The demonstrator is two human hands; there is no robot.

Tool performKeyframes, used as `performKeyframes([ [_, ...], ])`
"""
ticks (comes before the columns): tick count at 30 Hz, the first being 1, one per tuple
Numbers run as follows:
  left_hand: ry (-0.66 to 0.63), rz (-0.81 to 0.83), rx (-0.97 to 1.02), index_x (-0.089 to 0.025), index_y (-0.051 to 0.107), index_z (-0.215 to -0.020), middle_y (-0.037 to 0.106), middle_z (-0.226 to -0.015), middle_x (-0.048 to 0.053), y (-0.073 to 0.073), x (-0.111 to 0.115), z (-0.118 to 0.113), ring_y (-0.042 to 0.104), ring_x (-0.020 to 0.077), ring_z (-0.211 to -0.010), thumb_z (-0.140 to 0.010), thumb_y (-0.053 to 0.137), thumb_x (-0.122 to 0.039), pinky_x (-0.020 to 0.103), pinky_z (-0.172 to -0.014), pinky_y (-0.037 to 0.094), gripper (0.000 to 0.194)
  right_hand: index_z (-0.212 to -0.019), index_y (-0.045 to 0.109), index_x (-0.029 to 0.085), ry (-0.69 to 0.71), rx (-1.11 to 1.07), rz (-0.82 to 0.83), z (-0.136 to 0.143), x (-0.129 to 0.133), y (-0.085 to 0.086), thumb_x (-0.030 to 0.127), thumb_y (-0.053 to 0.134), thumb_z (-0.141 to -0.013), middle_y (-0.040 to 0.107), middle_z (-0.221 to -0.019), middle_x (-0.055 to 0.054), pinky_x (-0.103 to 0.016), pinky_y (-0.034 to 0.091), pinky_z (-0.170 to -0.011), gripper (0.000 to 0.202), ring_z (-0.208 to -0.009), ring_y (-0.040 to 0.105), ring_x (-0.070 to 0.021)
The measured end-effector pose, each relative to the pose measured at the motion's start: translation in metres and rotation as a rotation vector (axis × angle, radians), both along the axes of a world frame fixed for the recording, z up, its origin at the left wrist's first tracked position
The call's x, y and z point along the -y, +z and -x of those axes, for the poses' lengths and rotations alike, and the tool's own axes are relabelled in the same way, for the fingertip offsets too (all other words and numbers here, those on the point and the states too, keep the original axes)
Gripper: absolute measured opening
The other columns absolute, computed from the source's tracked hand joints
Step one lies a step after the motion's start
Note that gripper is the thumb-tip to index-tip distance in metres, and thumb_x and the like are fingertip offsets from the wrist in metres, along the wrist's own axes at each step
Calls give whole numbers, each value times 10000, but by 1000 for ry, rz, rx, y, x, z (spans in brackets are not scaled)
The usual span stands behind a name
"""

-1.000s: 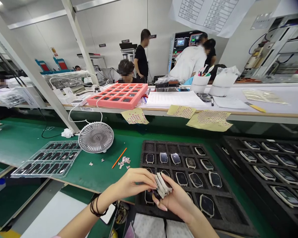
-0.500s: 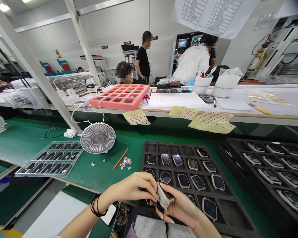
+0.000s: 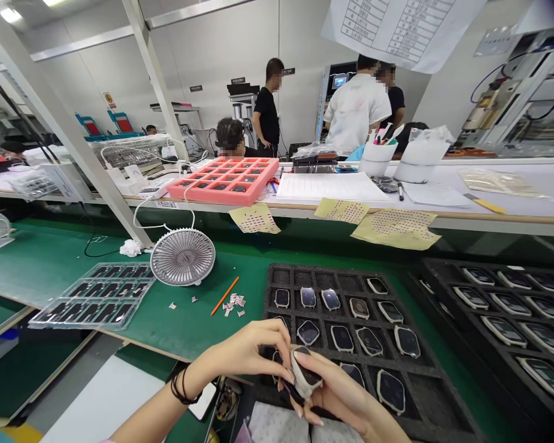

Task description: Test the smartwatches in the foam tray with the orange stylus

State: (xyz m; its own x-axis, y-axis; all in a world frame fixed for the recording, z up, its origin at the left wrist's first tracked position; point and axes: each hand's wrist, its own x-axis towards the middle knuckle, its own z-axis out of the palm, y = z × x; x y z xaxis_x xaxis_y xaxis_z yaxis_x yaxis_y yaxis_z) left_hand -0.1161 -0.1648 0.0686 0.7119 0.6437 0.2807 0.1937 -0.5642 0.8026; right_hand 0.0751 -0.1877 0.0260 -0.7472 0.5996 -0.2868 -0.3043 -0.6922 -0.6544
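Observation:
In my right hand (image 3: pixel 339 387) is a smartwatch body (image 3: pixel 308 373) with a pale case and dark screen, tilted over the front of a black foam tray (image 3: pixel 422 344). The thumb of that hand lies along the screen's edge and its fingers curl beneath. From the other side, my left hand (image 3: pixel 258 354) pinches at the watch's edge with fingertips drawn together. A dark part shows under the case by those fingertips; its shape is mostly hidden. More watch bodies (image 3: pixel 341 338) lie in the tray's compartments.
Left of the tray are an orange stick (image 3: pixel 224 296), small pale pieces (image 3: pixel 234 303), a round fan (image 3: pixel 183 256) and a clear tray (image 3: pixel 95 295) of black parts. Another black tray (image 3: pixel 498 357) of watches stands at right. A shelf (image 3: pixel 300 210) with a pink tray (image 3: pixel 224 179) crosses behind.
Both hands stay at the watch, which has turned slightly between them. In the background, the person in white has straightened up.

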Motion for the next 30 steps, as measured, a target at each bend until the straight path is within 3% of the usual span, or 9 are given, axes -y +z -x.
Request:
performKeyframes([
  [6,12,2,-85,-157,554,-784,592,-807,27,-11,1,2,525,137,-739,-764,677,-472,245,-689,425,339,-1049,533,156,-3,104,7,9,9,-6,526,692,-704,665,-686,-29,-177,356,-322,530,-421,590,-127],
  [8,32,86,-95,-161,578,-857,608,-871,41,-15,-7,14,551,149,-777,-749,688,-481,248,-696,444,355,-1103,530,143,0,76,32,13,11,-10,533,702,-686,669,-693,-41,-182,350,-324,596,-422,588,-131],
  [10,133,108,-145,-173,605,-954,622,-957,61,-21,-20,34,576,171,-851,-782,661,-468,265,-737,457,346,-1200,500,133,8,32,63,14,12,-10,537,694,-692,677,-707,-59,-187,345,-329,677,-440,595,-142],
  [12,355,-16,-260,-189,632,-1010,627,-1015,77,-31,-35,59,574,186,-926,-891,535,-410,292,-800,440,268,-1279,457,129,2,1,84,12,11,-8,533,671,-718,687,-731,-81,-191,344,-340,724,-458,602,-150],
  [14,476,-176,-489,-204,654,-1036,637,-1058,83,-44,-46,80,562,205,-975,-930,478,-348,319,-836,403,251,-1331,419,132,-19,-12,94,8,8,-5,520,655,-740,694,-759,-98,-193,344,-349,745,-474,607,-155],
  [17,507,-331,-732,-213,668,-1041,655,-1066,74,-66,-54,98,563,215,-965,-936,481,-291,314,-790,373,229,-1376,376,142,-30,-28,103,3,4,-2,508,644,-755,695,-771,-102,-196,342,-348,770,-478,606,-158],
  [21,519,-439,-769,-210,682,-992,668,-1034,67,-84,-54,100,564,199,-923,-953,444,-241,298,-750,352,243,-1358,408,137,-49,-45,108,2,0,-2,494,619,-781,689,-766,-98,-198,339,-345,710,-481,604,-159],
  [25,528,-485,-763,-184,672,-935,673,-971,76,-78,-55,98,574,197,-891,-960,410,-211,303,-743,366,264,-1338,437,129,-61,-54,119,3,-4,-1,492,599,-795,681,-753,-96,-195,328,-342,673,-477,600,-159],
  [30,540,-648,-489,-172,618,-969,688,-952,76,-42,-32,66,608,180,-870,-970,370,-196,309,-769,409,249,-1336,436,127,-60,-79,140,3,-11,1,484,569,-822,682,-761,-95,-190,327,-342,640,-486,607,-158],
])
